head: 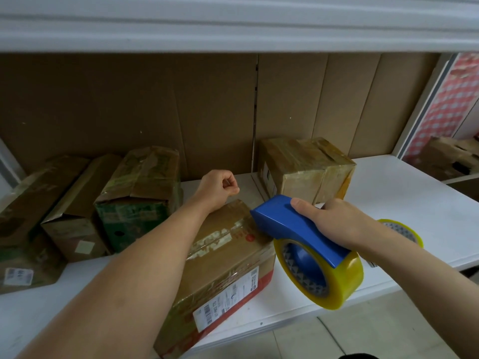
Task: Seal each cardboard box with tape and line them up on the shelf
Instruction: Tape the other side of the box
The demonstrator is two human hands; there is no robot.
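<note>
A cardboard box (228,265) with red print and a white shipping label lies diagonally at the front of the white shelf (404,193). My right hand (334,221) grips a blue tape dispenser (287,224) loaded with a yellow tape roll (344,283). The dispenser's nose touches the box's far right top edge. My left hand (220,189) hovers over the box's far end with its fingers curled into a fist, thumb against forefinger. I see nothing in it. A tape-wrapped box (305,167) stands behind, to the right.
Three worn boxes stand side by side at the left: one with green print (140,187), a plain one (75,211) and a dark one (28,203). A second yellow tape roll (404,229) lies behind my right wrist. Cardboard lines the shelf's back; another shelf board hangs close overhead.
</note>
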